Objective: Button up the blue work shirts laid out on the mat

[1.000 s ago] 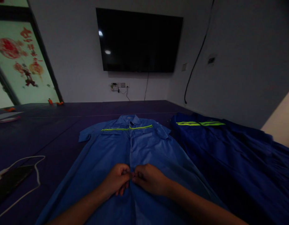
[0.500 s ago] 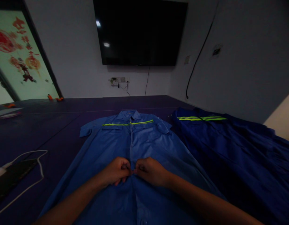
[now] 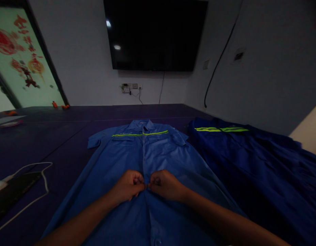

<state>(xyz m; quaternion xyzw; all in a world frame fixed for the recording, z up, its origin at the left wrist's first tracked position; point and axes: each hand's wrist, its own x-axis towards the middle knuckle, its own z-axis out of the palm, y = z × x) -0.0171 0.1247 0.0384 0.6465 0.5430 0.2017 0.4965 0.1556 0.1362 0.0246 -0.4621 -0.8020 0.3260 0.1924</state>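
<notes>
A blue short-sleeved work shirt (image 3: pixel 127 153) lies spread out face up, its collar away from me and yellow-green stripes across the chest. Over its front placket, my left hand (image 3: pixel 131 186) pinches the cloth at the front edge. Close against it, my right hand (image 3: pixel 164 184) pinches the same spot from the other side, thumb and fingertips together. The fingertips nearly meet, and whatever small part lies between them is hidden. Lower on the placket, a button (image 3: pixel 157 242) shows near the bottom of the view.
A darker blue garment (image 3: pixel 237 164) with yellow-green stripes lies to the right. At the left a dark flat device (image 3: pixel 17 193) has a white cable (image 3: pixel 46 181). The purple surface (image 3: pixel 63 133) reaches the wall, where a television (image 3: pixel 155 34) hangs.
Both hands stay at the same place on the placket, with the fingertips shifted slightly closer together. The view has moved a little; the shirt lies as before.
</notes>
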